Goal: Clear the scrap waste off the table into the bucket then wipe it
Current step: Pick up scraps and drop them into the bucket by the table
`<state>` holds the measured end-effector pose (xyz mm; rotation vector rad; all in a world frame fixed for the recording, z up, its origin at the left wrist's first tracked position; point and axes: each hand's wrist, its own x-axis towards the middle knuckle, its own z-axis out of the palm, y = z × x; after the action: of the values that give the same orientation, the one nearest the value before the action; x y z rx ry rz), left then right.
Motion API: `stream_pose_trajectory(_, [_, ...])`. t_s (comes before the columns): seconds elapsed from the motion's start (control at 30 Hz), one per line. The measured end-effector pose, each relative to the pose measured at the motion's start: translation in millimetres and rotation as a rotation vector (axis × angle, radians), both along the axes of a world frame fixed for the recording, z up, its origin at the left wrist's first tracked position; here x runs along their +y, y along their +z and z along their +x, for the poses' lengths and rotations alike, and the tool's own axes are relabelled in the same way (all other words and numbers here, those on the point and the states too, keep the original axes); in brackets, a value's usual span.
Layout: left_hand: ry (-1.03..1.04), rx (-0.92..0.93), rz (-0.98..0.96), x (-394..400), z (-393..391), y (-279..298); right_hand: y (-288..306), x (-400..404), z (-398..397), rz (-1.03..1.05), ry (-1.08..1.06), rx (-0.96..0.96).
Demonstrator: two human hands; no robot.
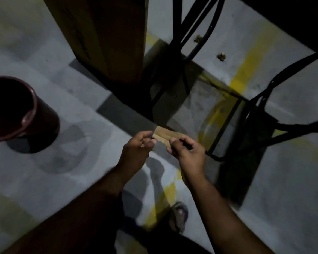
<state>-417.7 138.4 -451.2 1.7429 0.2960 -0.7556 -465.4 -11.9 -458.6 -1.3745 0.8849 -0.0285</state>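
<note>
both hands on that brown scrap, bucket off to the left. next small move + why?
Probably carry the brown scrap left and drop it over the dark red bucket. The left hand and right hand pinch it at opposite ends above the floor, and the bucket stands open, well to the left.

No text can be read; dark markings on the cardboard box (92,33) are too blurred to make out.
</note>
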Motion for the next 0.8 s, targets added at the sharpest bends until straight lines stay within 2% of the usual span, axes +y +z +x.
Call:
stream_pose_trajectory(0.2, [0.025, -0.048, -0.08, 27.1, -43.1, 195.5, 202.2, 20.6, -50.5, 0.082, 0.039, -0.046])
stream_pose_trajectory(0.37, [0.01, -0.132, -0.121, -1.2, -56.8, 335.7, 343.8, -8.0, -66.2, 0.126, -0.038, -0.14])
stream_pose_trajectory(0.53, [0.037, -0.171, -0.177, -59.8, -52.7, 436.0, 432.4, -61.3, -66.3, 0.055, -0.101, -0.226])
stream_pose_trajectory(0.8, [0.069, -0.295, -0.261, -156.4, -18.1, 501.8, 496.2, -147.6, -50.9, -0.034, -0.122, -0.299])
